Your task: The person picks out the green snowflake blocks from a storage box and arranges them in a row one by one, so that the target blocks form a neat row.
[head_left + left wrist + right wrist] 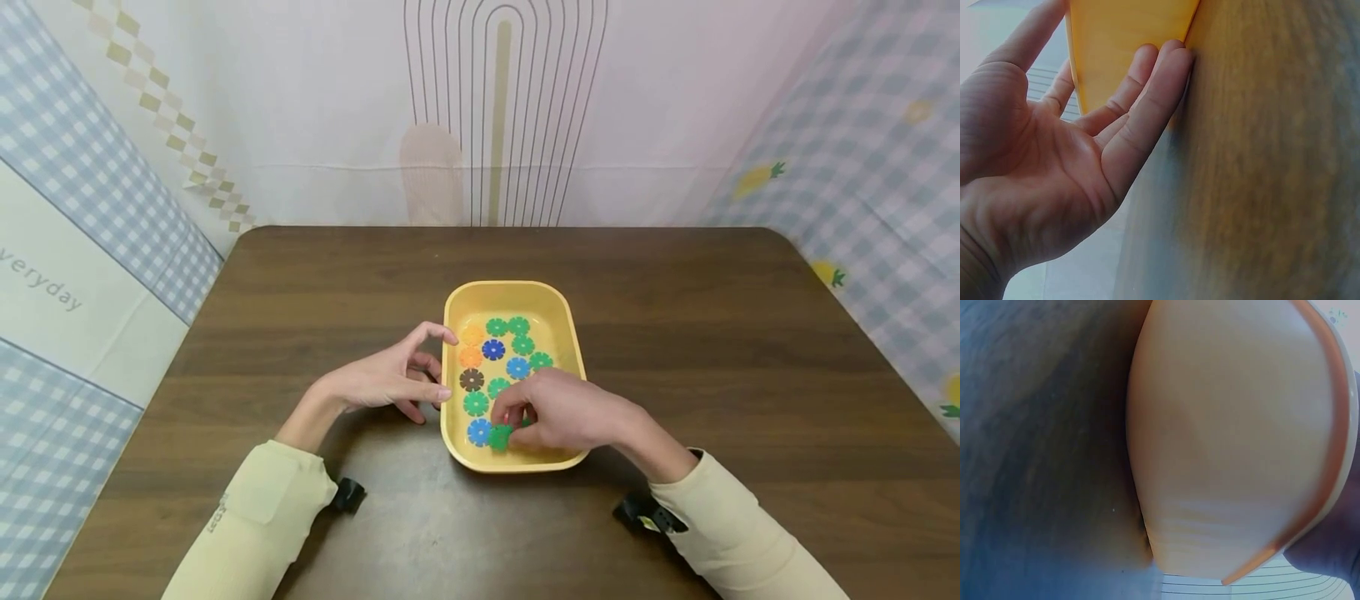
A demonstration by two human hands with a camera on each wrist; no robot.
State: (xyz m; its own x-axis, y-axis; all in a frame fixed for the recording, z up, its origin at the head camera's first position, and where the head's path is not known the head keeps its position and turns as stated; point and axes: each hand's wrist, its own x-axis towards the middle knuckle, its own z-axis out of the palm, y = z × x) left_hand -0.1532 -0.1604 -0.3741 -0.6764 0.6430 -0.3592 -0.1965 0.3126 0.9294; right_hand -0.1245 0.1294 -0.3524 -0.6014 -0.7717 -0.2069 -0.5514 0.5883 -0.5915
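A yellow tray (510, 292) stands on the table, with notched plastic snowflake discs lying flat inside. Green discs (476, 403), blue ones such as the dark blue disc (492, 349), orange ones (471, 357) and a brown disc (472, 380) show. At the tray's left side is my left hand (386, 375), its thumb and index fingertip at the rim; in the left wrist view its other fingers (1147, 119) lie against the outer wall. My right hand (566, 408) reaches inside and pinches a green snowflake disc (500, 437) near the front left, partly hiding others.
The brown wooden table (337, 283) extends around the tray on all sides. Behind it hangs a patterned white cloth (330, 100), with checked cloth at both sides. The right wrist view is mostly filled by the tray's outer wall (1235, 437).
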